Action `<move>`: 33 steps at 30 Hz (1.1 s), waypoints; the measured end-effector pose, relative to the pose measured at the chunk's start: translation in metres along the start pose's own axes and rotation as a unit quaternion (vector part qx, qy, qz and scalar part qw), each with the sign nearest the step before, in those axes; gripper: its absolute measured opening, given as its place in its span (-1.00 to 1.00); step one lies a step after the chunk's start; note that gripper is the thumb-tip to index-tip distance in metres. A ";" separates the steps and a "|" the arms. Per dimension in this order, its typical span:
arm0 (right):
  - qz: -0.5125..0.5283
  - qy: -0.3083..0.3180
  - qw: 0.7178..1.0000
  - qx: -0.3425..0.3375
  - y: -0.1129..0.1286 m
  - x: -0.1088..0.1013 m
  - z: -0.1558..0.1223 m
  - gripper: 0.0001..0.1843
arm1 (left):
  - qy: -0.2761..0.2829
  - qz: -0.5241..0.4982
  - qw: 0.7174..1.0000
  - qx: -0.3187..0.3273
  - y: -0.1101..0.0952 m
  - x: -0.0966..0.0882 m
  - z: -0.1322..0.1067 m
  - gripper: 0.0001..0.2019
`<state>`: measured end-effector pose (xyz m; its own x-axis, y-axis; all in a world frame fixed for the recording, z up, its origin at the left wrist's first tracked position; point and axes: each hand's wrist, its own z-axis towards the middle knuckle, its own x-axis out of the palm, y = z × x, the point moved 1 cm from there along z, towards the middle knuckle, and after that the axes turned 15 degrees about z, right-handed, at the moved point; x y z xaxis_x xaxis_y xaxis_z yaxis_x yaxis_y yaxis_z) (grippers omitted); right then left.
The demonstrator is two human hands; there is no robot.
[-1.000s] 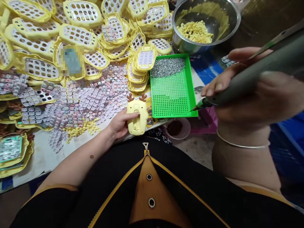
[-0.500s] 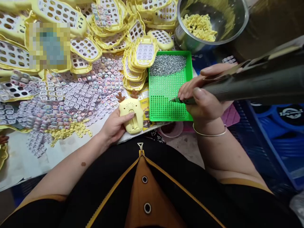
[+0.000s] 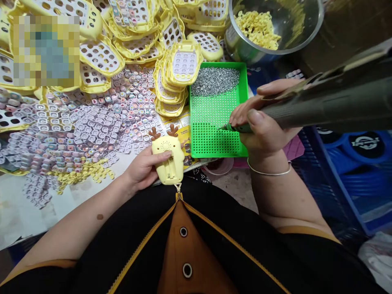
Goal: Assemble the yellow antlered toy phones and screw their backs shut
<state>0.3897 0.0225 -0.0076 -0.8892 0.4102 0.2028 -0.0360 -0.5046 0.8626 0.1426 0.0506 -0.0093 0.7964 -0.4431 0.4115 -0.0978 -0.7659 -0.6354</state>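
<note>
My left hand [image 3: 145,166] is closed on a pale yellow toy phone [image 3: 162,173] with brown antlers, thumb across its back. The toy's back faces up, showing speaker holes and an uncovered battery compartment. My right hand [image 3: 266,122] is wrapped round a dark electric screwdriver [image 3: 294,110], whose tip points left over the green perforated tray [image 3: 219,141]. Small silver screws [image 3: 216,81] lie heaped at the tray's far end. Whether the tip carries a screw is too small to tell.
Left of the tray is a stack of yellow shells [image 3: 183,67]. Button pads [image 3: 96,124] and small yellow pieces [image 3: 88,171] cover the table's left side. A metal bowl [image 3: 294,49] stands behind the tray, and blue crates [image 3: 346,192] are at the right.
My left hand has brought the toy phone slightly lower, closer to my body. My right hand and the screwdriver stay nearly still over the tray. The camera view has shifted a little.
</note>
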 end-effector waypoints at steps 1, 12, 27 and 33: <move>-0.007 -0.008 1.000 0.004 0.001 0.000 -0.001 -0.61 | -0.001 0.007 1.000 -0.003 0.000 0.000 0.001 -0.63; -0.028 -0.011 0.999 0.022 0.002 -0.001 -0.002 -0.58 | 0.015 0.037 0.999 0.004 0.000 0.000 0.004 -0.63; 0.077 0.006 0.996 -0.048 0.012 -0.002 -0.006 -0.70 | 0.024 0.043 0.999 0.012 0.001 -0.001 0.004 -0.65; 0.069 -0.021 0.995 -0.072 0.017 0.003 -0.004 -0.71 | 0.027 0.040 0.999 0.012 0.000 -0.001 0.004 -0.64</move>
<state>0.3849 0.0121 0.0059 -0.8701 0.3603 0.3362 0.0166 -0.6604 0.7507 0.1442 0.0523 -0.0121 0.7527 -0.5274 0.3941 -0.1442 -0.7161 -0.6829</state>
